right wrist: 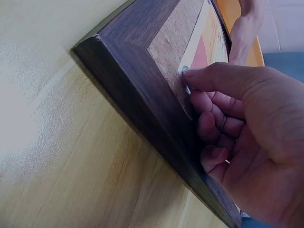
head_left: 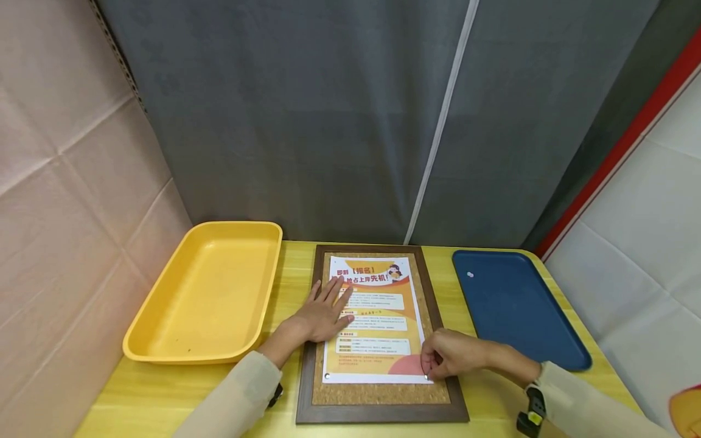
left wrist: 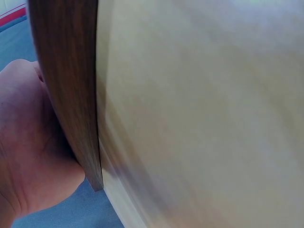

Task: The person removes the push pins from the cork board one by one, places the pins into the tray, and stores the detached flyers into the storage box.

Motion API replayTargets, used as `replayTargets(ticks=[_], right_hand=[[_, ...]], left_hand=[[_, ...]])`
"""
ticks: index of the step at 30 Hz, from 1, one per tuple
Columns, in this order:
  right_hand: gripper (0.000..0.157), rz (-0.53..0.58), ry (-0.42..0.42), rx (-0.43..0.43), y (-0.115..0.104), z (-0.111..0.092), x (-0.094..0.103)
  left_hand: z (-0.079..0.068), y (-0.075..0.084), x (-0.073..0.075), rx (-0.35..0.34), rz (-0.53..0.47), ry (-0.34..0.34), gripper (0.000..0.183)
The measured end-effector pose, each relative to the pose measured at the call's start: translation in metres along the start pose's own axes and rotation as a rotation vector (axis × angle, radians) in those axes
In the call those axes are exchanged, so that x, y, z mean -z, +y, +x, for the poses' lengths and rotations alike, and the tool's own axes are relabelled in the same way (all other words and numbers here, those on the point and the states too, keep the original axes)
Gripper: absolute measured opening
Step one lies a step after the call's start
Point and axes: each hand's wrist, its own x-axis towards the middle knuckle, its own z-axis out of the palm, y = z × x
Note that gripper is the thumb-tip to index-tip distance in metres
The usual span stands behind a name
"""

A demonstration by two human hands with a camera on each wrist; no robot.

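A printed poster lies on a cork board with a dark wooden frame. My left hand rests on the poster's left side with its fingers spread. At the lower right corner, my right hand pinches a small pushpin between thumb and index finger, right at the paper. Its other fingers are curled in. Another pin sits in the lower left corner of the poster. In the left wrist view, only the heel of the left hand shows beside the frame; its fingers are hidden.
A deep yellow tray stands on the left of the wood-grain table. To the right lies a flat blue tray with small pale pins near its far left corner. A grey curtain hangs behind.
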Motion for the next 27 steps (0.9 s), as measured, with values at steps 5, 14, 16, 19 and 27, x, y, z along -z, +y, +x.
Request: replayTargets(ticks=[5,14,16,19,27], right_hand=[[0.012,-0.023,0.003,-0.008,0.001,-0.001,0.000],[0.012,-0.022,0.000,-0.026,0.002,-0.001,0.000],[0.012,-0.025,0.002,-0.019,0.002,-0.001,0.000],[0.012,-0.032,0.003,-0.014,0.002,-0.001,0.001],[0.012,-0.024,-0.009,-0.002,0.000,-0.001,0.001]], left_hand=[[0.002,-0.002,-0.004,-0.001,-0.011,0.006,0.077],[0.007,-0.007,-0.011,0.017,-0.011,-0.006,0.077],[0.007,-0.007,-0.010,0.016,-0.013,-0.006,0.077],[0.004,-0.004,-0.005,0.021,-0.006,-0.017,0.077],[0.006,-0.005,-0.007,0.014,-0.004,-0.016,0.077]])
